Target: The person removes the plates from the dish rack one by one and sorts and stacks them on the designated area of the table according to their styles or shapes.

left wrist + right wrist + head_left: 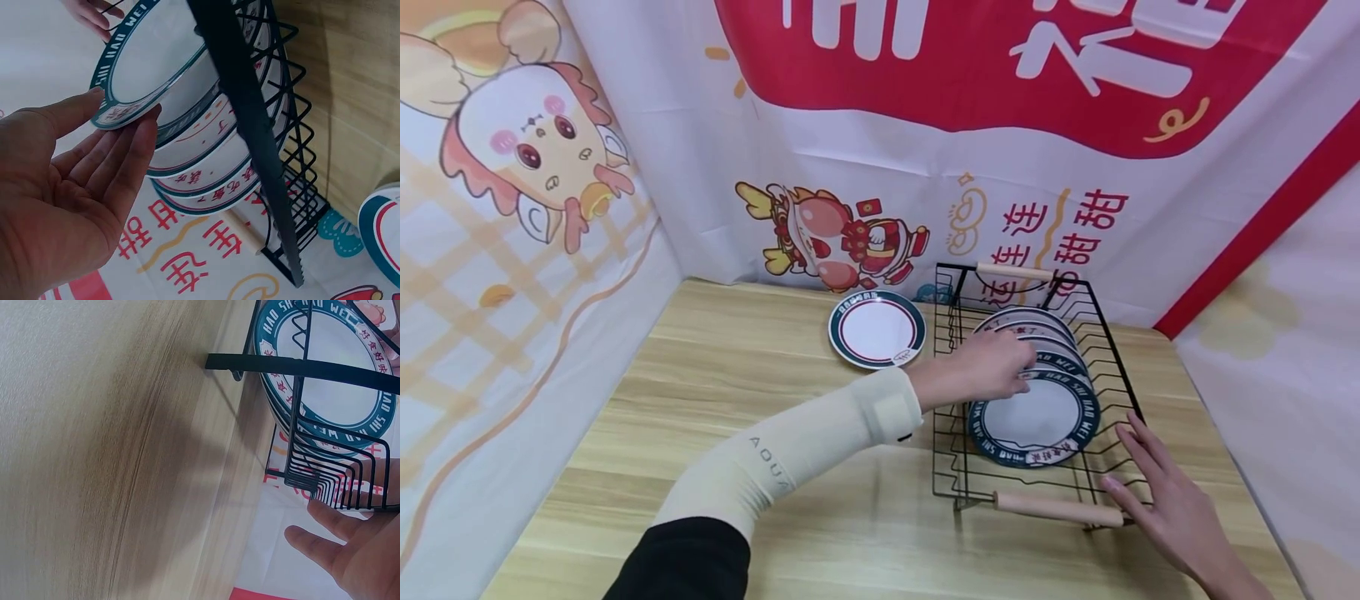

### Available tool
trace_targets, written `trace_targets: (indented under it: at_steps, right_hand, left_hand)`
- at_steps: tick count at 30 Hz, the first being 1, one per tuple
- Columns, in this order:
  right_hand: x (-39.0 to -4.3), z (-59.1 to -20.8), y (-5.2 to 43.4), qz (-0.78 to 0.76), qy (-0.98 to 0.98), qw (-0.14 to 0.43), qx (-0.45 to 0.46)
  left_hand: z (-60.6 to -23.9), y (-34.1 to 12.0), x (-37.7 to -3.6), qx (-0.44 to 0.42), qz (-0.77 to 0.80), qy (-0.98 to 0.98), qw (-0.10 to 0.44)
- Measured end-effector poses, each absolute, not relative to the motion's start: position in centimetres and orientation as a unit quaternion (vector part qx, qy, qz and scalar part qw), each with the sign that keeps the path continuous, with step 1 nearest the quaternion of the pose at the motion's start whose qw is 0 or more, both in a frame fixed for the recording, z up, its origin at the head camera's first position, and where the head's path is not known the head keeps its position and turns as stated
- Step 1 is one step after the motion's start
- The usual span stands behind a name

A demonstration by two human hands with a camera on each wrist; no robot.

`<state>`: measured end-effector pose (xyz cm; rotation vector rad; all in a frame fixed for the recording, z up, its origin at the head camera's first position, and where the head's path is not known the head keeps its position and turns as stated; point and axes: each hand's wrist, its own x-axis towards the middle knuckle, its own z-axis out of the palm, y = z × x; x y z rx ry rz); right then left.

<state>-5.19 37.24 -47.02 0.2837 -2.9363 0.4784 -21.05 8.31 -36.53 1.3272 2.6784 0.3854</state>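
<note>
My left hand (981, 365) reaches into a black wire dish rack (1123, 367) and pinches the upper rim of the front plate (1033, 417), white with a green lettered border. In the left wrist view the thumb lies on the plate's face and the fingers behind its rim. Several more plates (1026, 321) stand on edge behind it, partly covered by the hand. Near the rack's right front corner is my right hand (1176, 500), fingers extended; in the right wrist view its fingers (334, 519) are at the wire side.
Left of the rack, a white plate (880, 330) with a green and red border lies flat on the wooden table (760, 350). The rack has wooden handles (1060, 508) at front and back. Printed cloth (865, 150) hangs behind and along both sides.
</note>
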Motion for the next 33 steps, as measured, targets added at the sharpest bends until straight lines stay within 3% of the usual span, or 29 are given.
trace_targets:
  at_steps: [16, 33]
  right_hand:
    - [-5.0, -46.9, 37.2, 0.164, -0.98, 0.068, 0.086]
    - [-5.1, -47.0, 37.1, 0.17, -0.978, 0.076, 0.091]
  left_hand:
    - [-37.2, 10.6, -21.6, 0.42, 0.067, 0.893, 0.145]
    - [-38.1, 10.1, -21.0, 0.397, 0.105, 0.903, 0.128]
